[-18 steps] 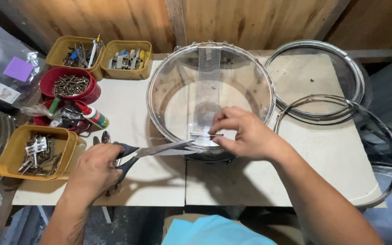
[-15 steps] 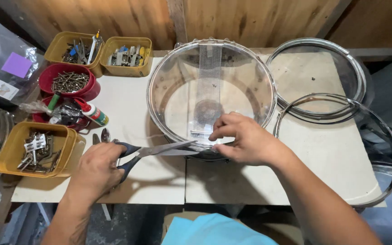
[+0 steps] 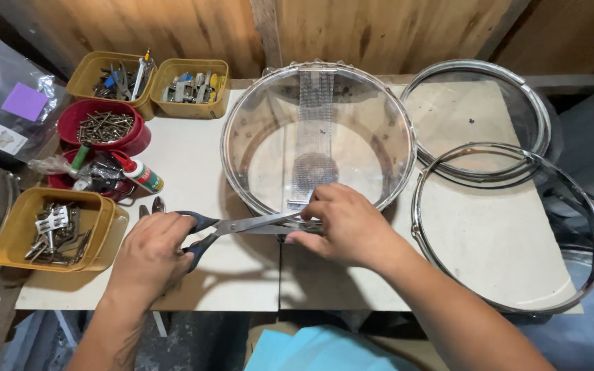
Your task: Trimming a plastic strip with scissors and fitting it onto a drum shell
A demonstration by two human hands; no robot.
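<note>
A: Report your left hand (image 3: 147,253).

B: Your left hand sits in the lower left of the frame, fingers closed through the dark handles of the scissors (image 3: 242,227). The blades point right, slightly parted, and reach the near rim of the drum (image 3: 317,137).

A: And your right hand (image 3: 348,227)?

B: It lies at centre frame, just right of the blades. The fingers are curled and pinch the near end of the strip (image 3: 311,124) at the drum's rim. The blade tips meet the strip right beside those fingertips; whether the blades touch it, you cannot tell.

A: Where is the drum?

B: At upper centre of the frame, lying flat on the table (image 3: 201,172) with a clear head facing up. The strip runs straight from the far rim to the near rim.

A: What surrounds it?

B: 2 metal hoops (image 3: 510,227) lie at the right of the frame, overlapping, the nearer 1 hanging past the table edge. At upper left stand 2 yellow trays (image 3: 194,69) of small parts. Below them sits a red bowl (image 3: 104,141) of screws, then a bottle (image 3: 142,175) with a red cap lying on its side. At left centre a yellow tray (image 3: 15,233) holds metal fittings. The rear wall is wood.
</note>
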